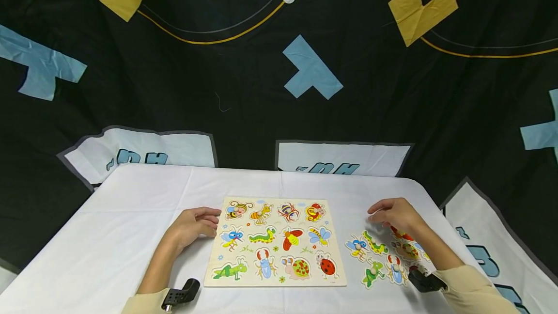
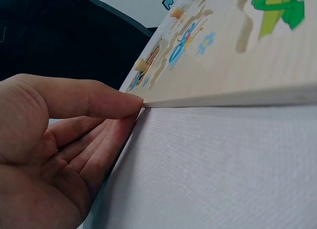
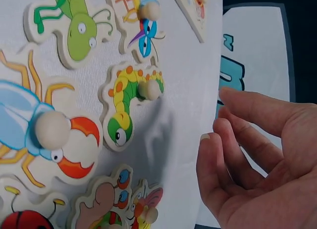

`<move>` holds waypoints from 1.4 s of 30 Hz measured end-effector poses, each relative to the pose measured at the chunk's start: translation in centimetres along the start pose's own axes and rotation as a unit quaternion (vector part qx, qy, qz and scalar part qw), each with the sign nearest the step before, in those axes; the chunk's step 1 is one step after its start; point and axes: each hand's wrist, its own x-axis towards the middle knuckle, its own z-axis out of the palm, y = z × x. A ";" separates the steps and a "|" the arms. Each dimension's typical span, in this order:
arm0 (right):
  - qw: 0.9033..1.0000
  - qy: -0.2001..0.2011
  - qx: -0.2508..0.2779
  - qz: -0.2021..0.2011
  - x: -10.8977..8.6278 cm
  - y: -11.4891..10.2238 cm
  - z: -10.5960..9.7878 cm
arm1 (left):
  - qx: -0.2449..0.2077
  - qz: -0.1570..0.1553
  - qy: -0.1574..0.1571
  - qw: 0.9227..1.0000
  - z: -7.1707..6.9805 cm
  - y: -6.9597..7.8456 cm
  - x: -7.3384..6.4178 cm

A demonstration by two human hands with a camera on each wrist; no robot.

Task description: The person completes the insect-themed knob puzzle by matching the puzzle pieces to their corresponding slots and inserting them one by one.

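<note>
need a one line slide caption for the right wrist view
An empty right hand hovers near knobbed bug puzzle pieces, among them a caterpillar and a beetle.

Got a white cloth-covered counter (image 1: 131,207) here, faint creases and all. Spotted a wooden puzzle board (image 1: 250,280) lying flat just right of the left hand (image 1: 195,227), touching its fingertips. Over on the near side of the right hand (image 1: 394,214), found a cluster of loose bits: got a caterpillar piece (image 1: 376,243) closest to its left, a blue insect piece (image 1: 358,247) further left, plus a grasshopper piece (image 1: 373,273) and a stag beetle piece (image 1: 396,270) nearer the person. Also noticed a snail piece (image 1: 409,251) just beside the right wrist. Can even see that hand's shadow (image 3: 161,135) falling next to the caterpillar.
</note>
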 end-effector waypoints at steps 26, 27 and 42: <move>0.986 -0.123 0.039 -0.104 -1.6 -0.5 3.1 | 0.000 0.006 -0.004 1.000 -0.2 -0.3 0.0; 0.985 -0.128 0.039 -0.107 -1.6 -0.5 3.2 | -0.001 0.005 -0.004 1.000 -0.2 -0.3 0.0; 0.980 -0.164 0.038 -0.105 -1.7 -0.4 3.9 | -0.004 0.004 -0.006 1.000 -0.1 -0.2 0.0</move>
